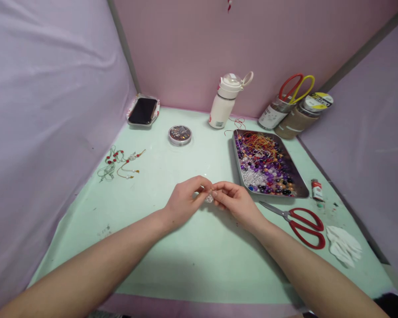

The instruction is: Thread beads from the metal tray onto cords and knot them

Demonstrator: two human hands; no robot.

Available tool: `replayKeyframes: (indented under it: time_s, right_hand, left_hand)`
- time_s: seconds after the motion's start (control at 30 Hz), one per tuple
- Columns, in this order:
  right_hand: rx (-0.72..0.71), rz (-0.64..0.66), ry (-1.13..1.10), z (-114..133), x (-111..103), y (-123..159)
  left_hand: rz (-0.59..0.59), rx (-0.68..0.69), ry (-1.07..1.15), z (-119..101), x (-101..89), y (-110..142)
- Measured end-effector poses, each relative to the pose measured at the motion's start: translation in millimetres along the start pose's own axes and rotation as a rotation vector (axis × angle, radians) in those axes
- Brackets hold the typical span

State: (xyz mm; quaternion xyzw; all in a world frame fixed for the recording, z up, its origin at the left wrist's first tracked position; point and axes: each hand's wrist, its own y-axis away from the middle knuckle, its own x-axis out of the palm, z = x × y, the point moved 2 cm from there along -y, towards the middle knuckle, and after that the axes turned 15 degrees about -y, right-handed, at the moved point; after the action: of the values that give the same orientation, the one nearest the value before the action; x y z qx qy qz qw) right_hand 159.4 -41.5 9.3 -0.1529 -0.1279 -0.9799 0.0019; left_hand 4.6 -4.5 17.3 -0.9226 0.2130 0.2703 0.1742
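My left hand (188, 197) and my right hand (234, 199) meet over the middle of the table, fingertips pinched together. Between them is a small cluster of clear beads (209, 198), partly covered by the fingers. Any thread running through it is too fine to make out. Just right of my right hand lies a metal tray (304, 193) holding purple, black, clear and orange beads (258, 174) and a tangle of red and orange threads (259, 148). Red-handled scissors (293, 222) rest with their tips near my right wrist.
A beaded cord (128, 161) lies at left. Behind stand a round container (180, 135), a phone (142, 111) on a dish, a white bottle (223, 104), a jar with scissors (274, 114) and a brown roll (295, 122). A lighter (317, 190) and crumpled tissue (344, 246) lie at right.
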Motion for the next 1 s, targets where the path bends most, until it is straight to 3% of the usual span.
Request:
replayKeyframes:
  time_s: [0.37,0.73,1.0]
  right_hand:
    - [0.093,-0.011,-0.110,-4.8,0.2,-1.4]
    - [-0.076,0.010,0.121,4.8,-0.5,4.6]
    - [-0.221,0.051,0.196,7.5,-5.0,6.8]
  left_hand:
    - [-0.008,0.021,0.035,1.3,2.7,1.9]
    - [-0.070,-0.017,0.121,2.1,4.6,0.3]
    - [-0.171,-0.160,0.202,12.2,-3.3,-8.3]
